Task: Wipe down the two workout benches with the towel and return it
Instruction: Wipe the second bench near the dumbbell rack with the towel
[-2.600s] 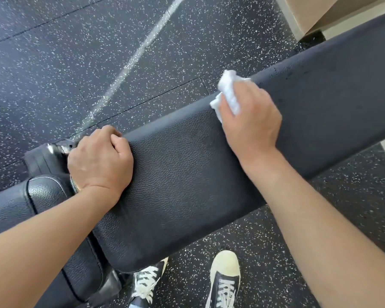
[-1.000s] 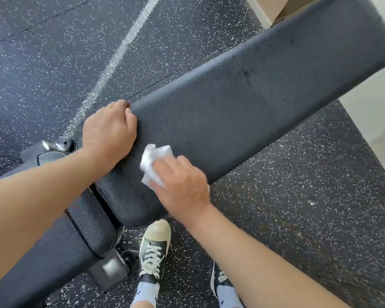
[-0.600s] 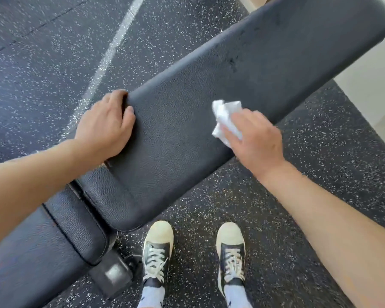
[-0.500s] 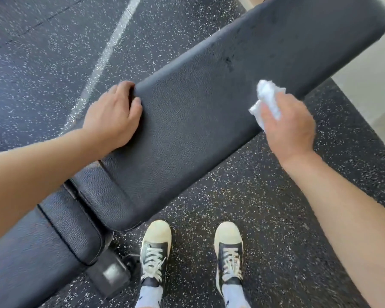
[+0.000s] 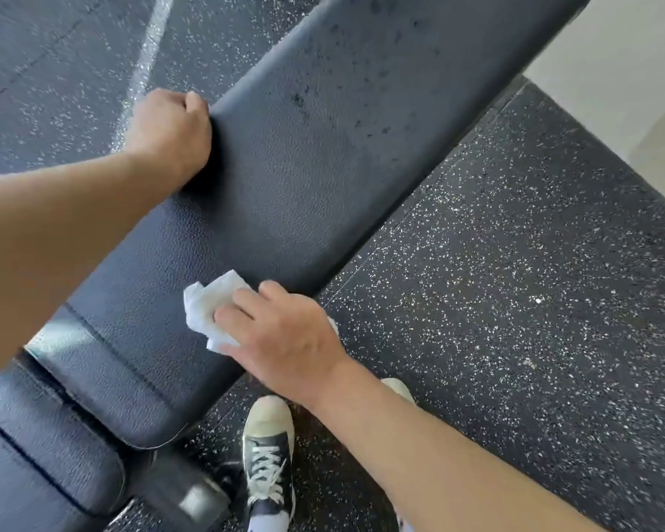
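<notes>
A long black padded workout bench runs diagonally from lower left to upper right, its far part speckled with dark spots. My right hand presses a crumpled white towel onto the near edge of the back pad, fingers laid flat over it. My left hand grips the far edge of the same pad, fingers curled over the side. The bench's seat pad lies at the lower left, separated by a seam.
Speckled black rubber floor surrounds the bench, with a white line at the upper left. My shoes stand below the bench edge. A metal frame piece shows under the seat. Pale flooring lies at the upper right.
My right hand swept the towel back along the pad from its far right part toward the near left end. My left hand kept its hold on the far edge.
</notes>
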